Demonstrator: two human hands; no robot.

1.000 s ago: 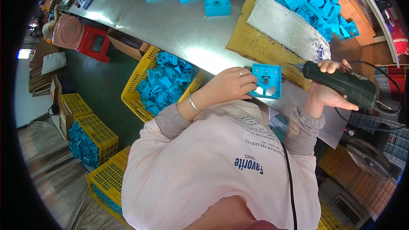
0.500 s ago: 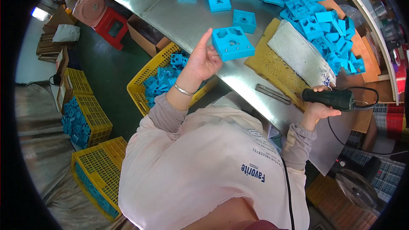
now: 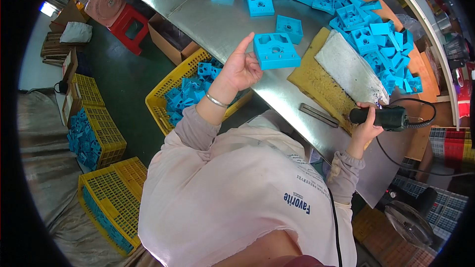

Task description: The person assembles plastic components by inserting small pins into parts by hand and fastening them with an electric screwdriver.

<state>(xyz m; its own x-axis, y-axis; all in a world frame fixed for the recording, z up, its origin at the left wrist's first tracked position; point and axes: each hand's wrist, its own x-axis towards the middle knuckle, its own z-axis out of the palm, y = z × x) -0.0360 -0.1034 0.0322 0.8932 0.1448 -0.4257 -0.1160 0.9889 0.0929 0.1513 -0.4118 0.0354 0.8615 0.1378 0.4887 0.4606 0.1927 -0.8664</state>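
Yellow pad (image 3: 307, 69): flat on the metal bench (image 3: 193, 15), slanting from upper left to lower right.
White cloth (image 3: 349, 66): on top of the yellow pad, dark specks at its right end.
Blue block (image 3: 278, 58): just left of the yellow pad, in the left hand (image 3: 240, 70); its hollowed face, with a round hole in the middle, is turned up.
Left hand's fingers: clamped on the blue block, the thumb up along its left side, the others curled and partly hidden by it; a silver bracelet (image 3: 216, 100) circles the wrist.
Right hand (image 3: 365, 128): at the lower right end of the yellow pad, fingers clamped around a dark power screwdriver (image 3: 393, 119).
Screwdriver: barrel pointing left, its front end over the yellow pad's edge; whether it touches, I cannot tell.
Metal bar (image 3: 319, 115): on the bench, below the yellow pad, near the bench's edge.
Two loose blocks (image 3: 289, 28): on the bench, up and left of the yellow pad, apart from each other.
Heap of blue blocks (image 3: 381, 44): above and right of the yellow pad.
Yellow crate (image 3: 154, 104): left of the yellow pad, below bench level, filled with blue pieces (image 3: 190, 91).
Red stool (image 3: 126, 27): well left of the yellow pad, beyond the crate.
Standing fan (image 3: 408, 222): below and right of the yellow pad.
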